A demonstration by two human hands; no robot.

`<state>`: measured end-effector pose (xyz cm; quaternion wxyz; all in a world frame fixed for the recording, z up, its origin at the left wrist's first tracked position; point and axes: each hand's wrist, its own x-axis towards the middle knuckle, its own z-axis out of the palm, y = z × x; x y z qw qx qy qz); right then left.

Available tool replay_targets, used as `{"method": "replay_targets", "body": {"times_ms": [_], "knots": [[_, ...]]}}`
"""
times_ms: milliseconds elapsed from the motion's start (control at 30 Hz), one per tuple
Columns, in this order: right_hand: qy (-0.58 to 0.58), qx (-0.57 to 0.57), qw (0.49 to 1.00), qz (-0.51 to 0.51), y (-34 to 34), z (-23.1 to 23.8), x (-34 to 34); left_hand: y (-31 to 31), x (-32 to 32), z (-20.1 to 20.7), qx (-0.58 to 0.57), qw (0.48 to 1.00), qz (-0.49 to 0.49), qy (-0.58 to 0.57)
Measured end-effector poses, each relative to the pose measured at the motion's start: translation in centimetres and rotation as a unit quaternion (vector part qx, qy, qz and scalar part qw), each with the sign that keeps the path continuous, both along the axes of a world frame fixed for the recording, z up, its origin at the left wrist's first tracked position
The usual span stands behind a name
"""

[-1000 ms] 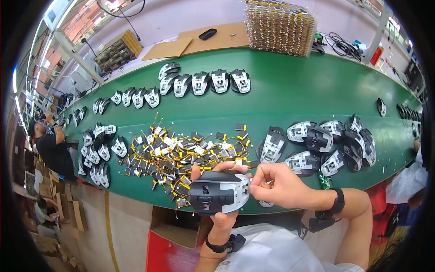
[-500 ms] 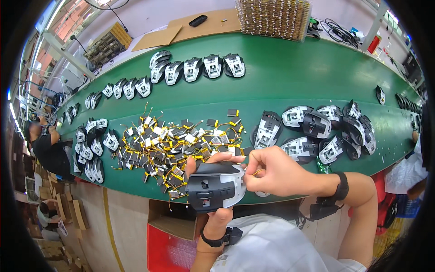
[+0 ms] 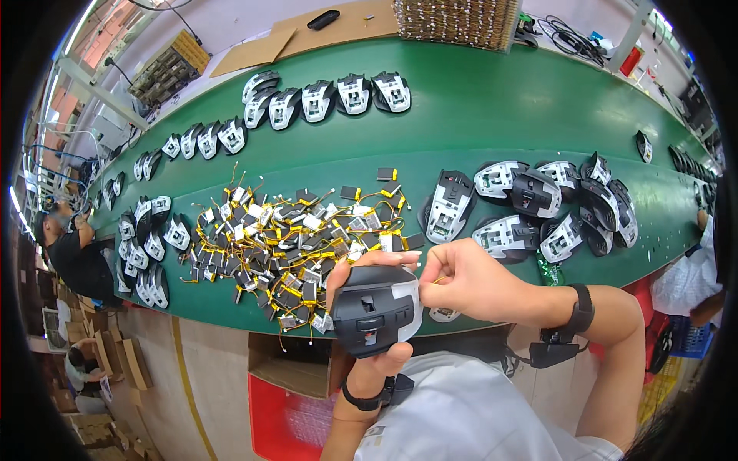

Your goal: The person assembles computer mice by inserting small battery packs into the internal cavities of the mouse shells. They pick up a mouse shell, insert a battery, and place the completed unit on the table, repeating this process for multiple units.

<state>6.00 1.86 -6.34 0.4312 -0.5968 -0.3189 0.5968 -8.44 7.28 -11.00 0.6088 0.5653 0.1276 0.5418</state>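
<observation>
My left hand [image 3: 378, 370] is wrapped round a black and light-grey computer mouse [image 3: 377, 311], thumb on its near side and fingers along its far side. At the mouse's right end my right hand [image 3: 477, 283] is closed in a pinch on a thin yellowish wire [image 3: 437, 281]; where the wire leads is hidden. Just beyond the left hand lies a heap of small flat battery packs [image 3: 292, 253] with yellow tape and leads. To the right of the heap, several half-open mouse shells [image 3: 503, 237] lie grouped on the green bench.
More mouse shells stand in a row [image 3: 317, 101] at the back and in a cluster [image 3: 146, 246] at the left. A gridded tray [image 3: 455, 23] sits on the far side. Under the bench edge is a red bin [image 3: 269, 419]. A co-worker [image 3: 77, 257] sits at the far left.
The mouse has turned slightly in my left hand, and its light-grey end shows less. My right hand still pinches beside it. The whole view has shifted a little.
</observation>
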Motion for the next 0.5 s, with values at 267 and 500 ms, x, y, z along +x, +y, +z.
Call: {"method": "replay_targets", "body": {"times_ms": [267, 500], "knots": [[-0.074, 0.023, 0.997, 0.014, 0.7, 0.2, 0.0, 0.4, 0.0, 0.4, -0.105, 0.993, -0.018, -0.049], [-0.123, -0.013, 0.992, 0.037, 1.4, 1.2, 0.2, 0.6, 0.0, 0.2, -0.095, 0.994, -0.011, -0.050]]}}
